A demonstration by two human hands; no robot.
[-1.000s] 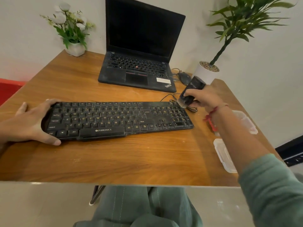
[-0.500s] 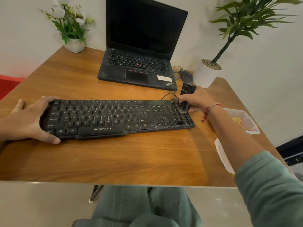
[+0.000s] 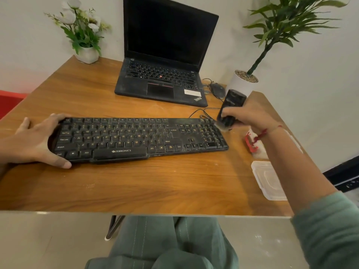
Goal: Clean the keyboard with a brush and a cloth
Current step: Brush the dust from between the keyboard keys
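Brushing step: right hand (image 3: 250,115) clamps the brush (image 3: 229,111) at the keyboard's (image 3: 136,138) far-right corner; left hand (image 3: 37,140) lies open, steadying it. Next: sweep leftwards.

The right hand's fingers (image 3: 231,111) wrap the black handled brush (image 3: 232,105), hiding its middle; the pale bristles beneath them are blurred. Behind that wrist, a red-and-white item (image 3: 252,142) is partly covered and unidentifiable. The left forearm runs off the picture's left edge.

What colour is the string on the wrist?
Red. The string around the right wrist shows best in the head view.
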